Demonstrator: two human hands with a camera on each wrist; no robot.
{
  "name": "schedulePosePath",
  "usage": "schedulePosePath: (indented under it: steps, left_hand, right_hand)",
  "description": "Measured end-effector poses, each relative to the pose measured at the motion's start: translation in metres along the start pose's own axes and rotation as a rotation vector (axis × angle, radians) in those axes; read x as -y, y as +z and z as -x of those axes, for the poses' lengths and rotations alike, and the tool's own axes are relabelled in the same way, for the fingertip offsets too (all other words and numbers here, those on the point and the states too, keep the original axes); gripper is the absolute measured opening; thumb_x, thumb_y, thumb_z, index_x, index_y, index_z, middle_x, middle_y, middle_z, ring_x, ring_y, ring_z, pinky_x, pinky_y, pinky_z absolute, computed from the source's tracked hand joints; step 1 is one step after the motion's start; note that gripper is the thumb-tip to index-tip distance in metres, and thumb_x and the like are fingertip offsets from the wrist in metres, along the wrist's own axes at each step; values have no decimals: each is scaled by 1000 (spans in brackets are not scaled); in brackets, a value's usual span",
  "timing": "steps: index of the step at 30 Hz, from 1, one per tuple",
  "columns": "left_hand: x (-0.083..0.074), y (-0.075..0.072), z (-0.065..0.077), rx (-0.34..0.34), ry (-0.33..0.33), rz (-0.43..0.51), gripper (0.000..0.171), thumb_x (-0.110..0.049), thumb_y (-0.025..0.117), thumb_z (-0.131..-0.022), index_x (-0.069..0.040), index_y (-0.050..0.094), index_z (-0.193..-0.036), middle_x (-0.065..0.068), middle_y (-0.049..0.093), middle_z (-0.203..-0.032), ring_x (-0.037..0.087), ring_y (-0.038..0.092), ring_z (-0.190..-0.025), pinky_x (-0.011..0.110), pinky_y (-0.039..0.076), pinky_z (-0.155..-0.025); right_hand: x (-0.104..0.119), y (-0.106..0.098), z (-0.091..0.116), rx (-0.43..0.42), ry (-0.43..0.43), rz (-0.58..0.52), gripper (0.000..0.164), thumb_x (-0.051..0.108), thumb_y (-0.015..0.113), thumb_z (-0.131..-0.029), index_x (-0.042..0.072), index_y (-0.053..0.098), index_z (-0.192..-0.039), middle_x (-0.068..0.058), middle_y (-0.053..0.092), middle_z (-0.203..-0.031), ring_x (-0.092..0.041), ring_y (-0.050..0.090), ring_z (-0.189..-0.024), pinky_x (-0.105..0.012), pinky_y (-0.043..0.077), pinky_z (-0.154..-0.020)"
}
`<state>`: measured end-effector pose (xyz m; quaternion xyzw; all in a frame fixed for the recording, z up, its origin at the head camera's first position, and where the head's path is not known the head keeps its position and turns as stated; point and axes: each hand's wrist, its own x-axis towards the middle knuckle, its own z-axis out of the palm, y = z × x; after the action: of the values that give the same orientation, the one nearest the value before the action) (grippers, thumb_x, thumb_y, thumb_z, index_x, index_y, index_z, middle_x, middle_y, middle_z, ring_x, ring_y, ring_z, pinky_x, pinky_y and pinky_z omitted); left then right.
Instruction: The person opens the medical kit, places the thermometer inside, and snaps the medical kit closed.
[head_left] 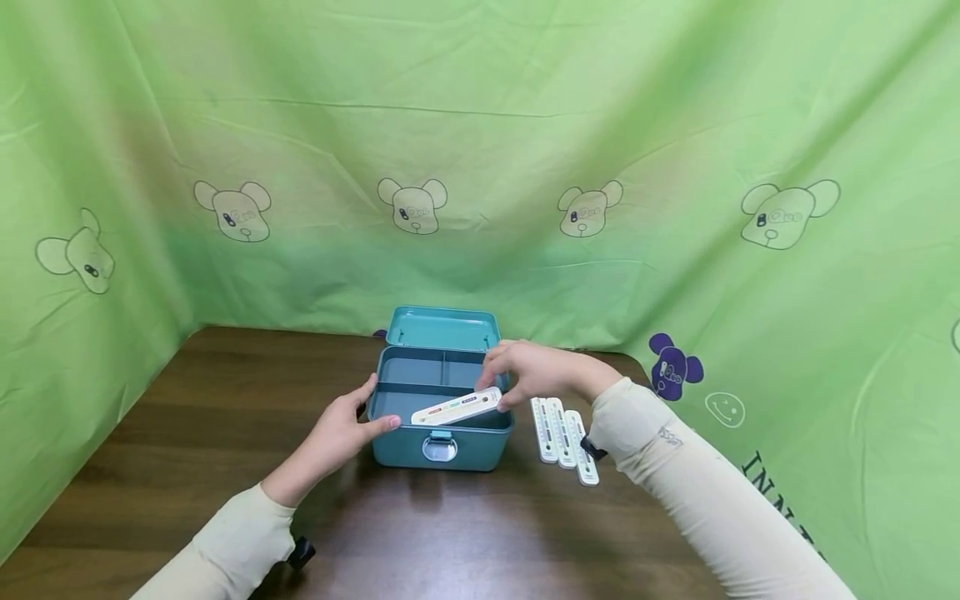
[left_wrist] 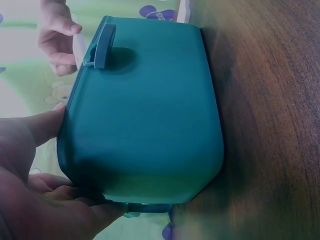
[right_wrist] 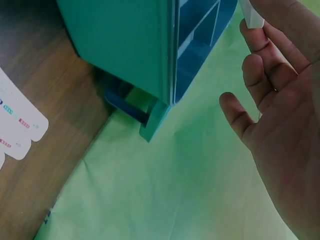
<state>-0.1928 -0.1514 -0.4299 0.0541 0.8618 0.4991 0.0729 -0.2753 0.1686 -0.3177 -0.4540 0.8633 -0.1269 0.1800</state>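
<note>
Using a light pinch seems best: the right hand (head_left: 528,372) holds one end of a white thermometer (head_left: 456,407) slanting over the front compartment (head_left: 399,402) of the teal box (head_left: 400,454), whose front rim (head_left: 472,430) could catch it. The left hand (head_left: 337,429), thumb and fingers spread, rests against the box's left side, probably steadying it. Three more thermometers (head_left: 562,433) lie to the right; the raised lid (head_left: 444,327) stands behind, apparently no obstacle.

A person's left arm (head_left: 240,533) reaches in from 8 o'clock, left grip (head_left: 343,432) spread, thumb toward 3. The right arm (head_left: 697,483) extends from 4 o'clock, right grip (head_left: 525,371) pinching with thumb and fingers.
</note>
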Motion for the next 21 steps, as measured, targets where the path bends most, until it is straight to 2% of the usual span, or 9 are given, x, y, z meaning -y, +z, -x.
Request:
schedulePosePath:
  steps: [4,9,21]
  left_hand:
    - [2,0,0,-4,5,-5,97,-42,78,-91,-4,22,-162,18,28,-166,40,28,-152,58,33,-118]
    - [3,0,-1,-3,12,-7,97,-42,78,-91,-5,24,-162,16,29,-166,38,29,-152,58,33,-119]
    - [2,0,-2,1,7,-8,97,-42,78,-91,-5,23,-162,16,30,-166,39,30,-152,58,34,-118]
  right_hand:
    - [2,4,-10,13,11,-24,34,19,84,-87,24,77,-120,15,65,-111,-13,51,-111,-42,47,-99]
    - [2,9,-20,1,-22,-27,33,19,83,-88,23,76,-120,14,65,-111,-12,53,-109,-40,46,-99]
    - [-1,25,-35,-16,-43,-41,33,20,83,-87,20,76,-120,11,66,-112,-13,53,-106,-38,47,-96]
